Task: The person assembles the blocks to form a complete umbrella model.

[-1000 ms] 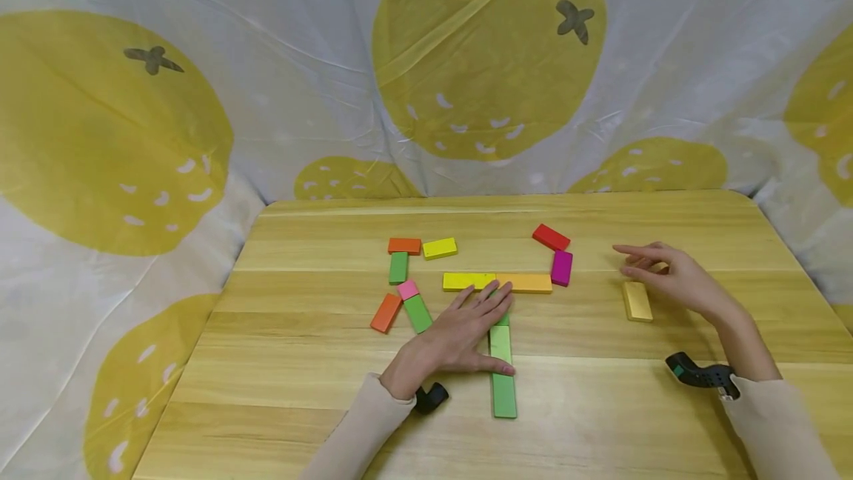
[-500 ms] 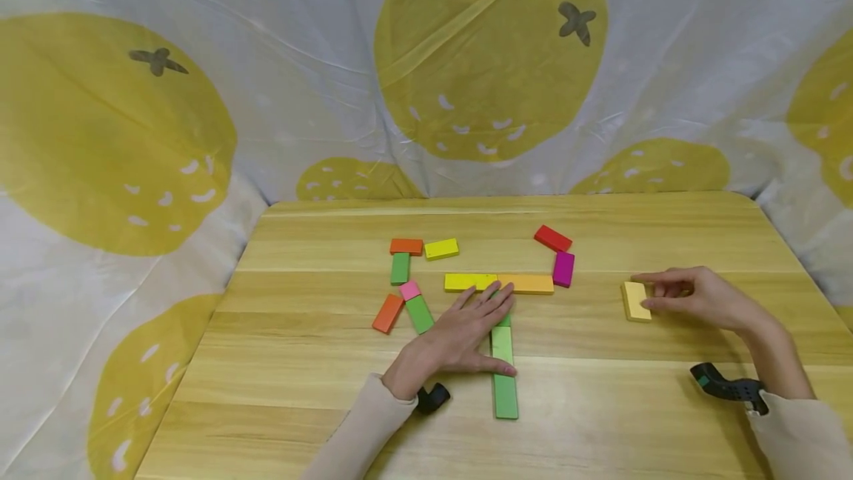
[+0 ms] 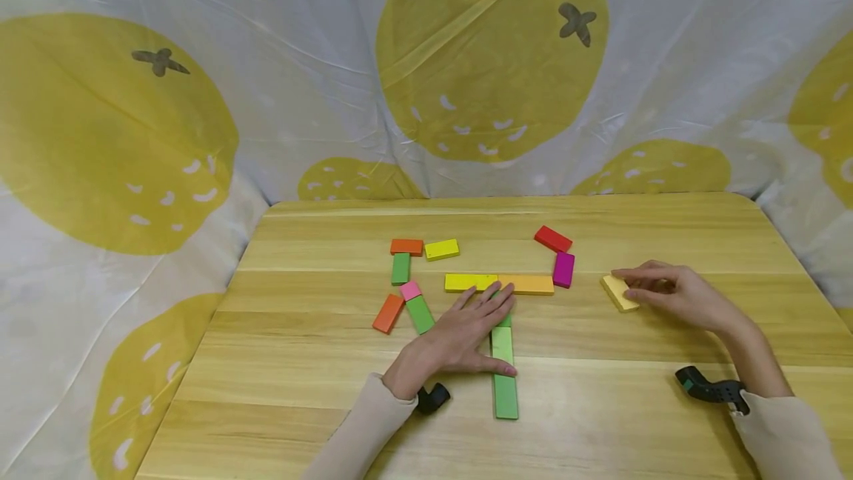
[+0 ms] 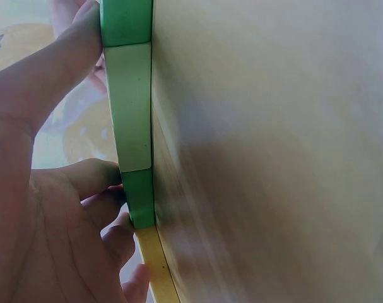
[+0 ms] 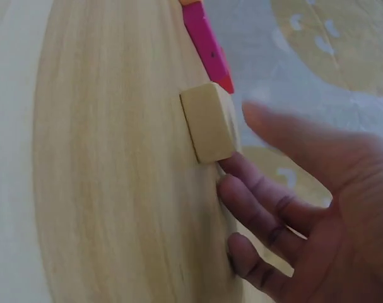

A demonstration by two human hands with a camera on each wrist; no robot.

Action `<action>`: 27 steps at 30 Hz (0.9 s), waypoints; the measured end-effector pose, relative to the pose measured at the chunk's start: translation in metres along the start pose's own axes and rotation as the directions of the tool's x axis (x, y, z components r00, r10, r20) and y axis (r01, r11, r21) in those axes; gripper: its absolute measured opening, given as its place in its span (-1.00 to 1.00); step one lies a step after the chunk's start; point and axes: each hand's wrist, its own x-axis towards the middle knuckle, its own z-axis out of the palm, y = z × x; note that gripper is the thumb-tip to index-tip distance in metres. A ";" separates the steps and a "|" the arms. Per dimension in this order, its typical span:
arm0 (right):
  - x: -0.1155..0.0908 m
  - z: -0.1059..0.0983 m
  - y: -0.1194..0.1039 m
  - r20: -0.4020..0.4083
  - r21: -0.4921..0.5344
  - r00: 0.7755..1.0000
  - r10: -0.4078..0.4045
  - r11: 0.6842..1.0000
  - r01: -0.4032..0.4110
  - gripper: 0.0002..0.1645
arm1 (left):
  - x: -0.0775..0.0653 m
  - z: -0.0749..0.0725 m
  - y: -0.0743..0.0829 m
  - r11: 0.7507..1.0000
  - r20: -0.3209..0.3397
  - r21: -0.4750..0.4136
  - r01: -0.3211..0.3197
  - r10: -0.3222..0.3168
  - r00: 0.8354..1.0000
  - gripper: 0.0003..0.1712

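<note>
My left hand [image 3: 453,339] spreads over a column of green blocks, its fingertips at the edge where the column meets a crosswise pair, a yellow block [image 3: 460,283] and an orange block [image 3: 536,285]. The column has a light green block [image 4: 131,107] between two darker ones, the nearest being a green block [image 3: 506,398]. On the right, my right hand [image 3: 683,298] is at a pale yellow block [image 3: 616,295] lying slantwise on the table. In the right wrist view a fingertip meets that block's lower corner, while the blurred thumb [image 5: 273,126] stands apart from it.
A magenta block [image 3: 563,270] and a red block [image 3: 553,238] angle off the crosswise pair's right end. Left of it lie orange, yellow and green blocks around a small pink block [image 3: 410,290]. A patterned cloth [image 3: 320,95] hangs behind the wooden table [image 3: 266,391].
My right hand has come down to the pale yellow block, which has shifted left and turned from nearly upright to slanting in the head view. The left hand stays put.
</note>
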 end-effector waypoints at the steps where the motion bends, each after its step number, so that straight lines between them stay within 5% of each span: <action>1: 0.000 0.001 0.000 0.010 0.002 1.000 -0.004 1.000 0.004 -0.49 | 0.000 0.000 0.000 1.000 0.000 -0.001 -0.001 0.001 1.000 0.29; 5: 0.000 0.002 -0.003 0.036 0.008 0.999 -0.025 1.000 0.024 -0.36 | 0.000 0.001 0.000 1.000 -0.004 -0.009 -0.003 0.003 1.000 0.29; 14: 0.002 0.006 -0.008 0.027 0.007 0.995 -0.093 0.996 0.093 -0.46 | 0.000 0.000 0.000 1.000 -0.006 -0.019 -0.007 0.007 1.000 0.29; 27: 0.007 0.017 -0.009 -0.037 0.002 0.998 -0.045 0.999 0.045 -0.51 | -0.001 0.000 0.000 1.000 -0.011 -0.018 -0.011 0.010 1.000 0.28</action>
